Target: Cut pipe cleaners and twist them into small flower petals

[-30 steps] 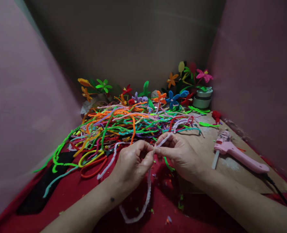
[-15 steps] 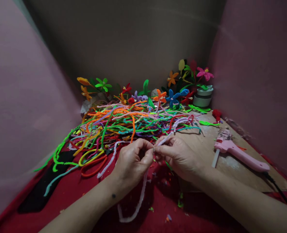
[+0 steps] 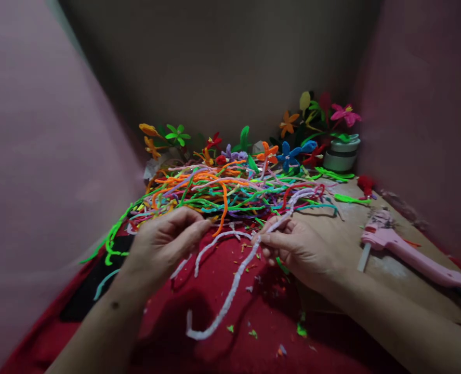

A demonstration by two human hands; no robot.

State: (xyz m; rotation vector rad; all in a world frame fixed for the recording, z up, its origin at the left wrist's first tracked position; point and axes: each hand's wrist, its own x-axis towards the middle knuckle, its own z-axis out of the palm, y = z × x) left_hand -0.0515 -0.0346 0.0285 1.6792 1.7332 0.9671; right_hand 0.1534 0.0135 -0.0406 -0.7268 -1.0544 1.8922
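My right hand (image 3: 288,241) pinches lilac pipe cleaners (image 3: 236,280) where they meet between thumb and fingertips. One length runs up and right past the fingers, one hangs down and bends into a hook, and a thinner one arches left. My left hand (image 3: 171,241) is apart from them, further left, over the near edge of the pipe cleaner pile (image 3: 214,189). Its fingers are loosely curled and its thumb stretches out; I see nothing between them. Another lilac strand (image 3: 181,266) lies partly hidden beside this hand.
A pink glue gun (image 3: 413,254) rests on a brown board (image 3: 331,280) at the right. Pipe cleaner flowers (image 3: 288,156) line the back, near a pale green pot (image 3: 341,153). A black flat object (image 3: 88,291) lies at the left. Coloured scraps (image 3: 252,334) dot the red cloth (image 3: 261,358).
My left hand has let go of the joined lilac pipe cleaners and moved left, covering the yellow and red loops there. My right hand keeps its pinch. The whole view has shifted slightly.
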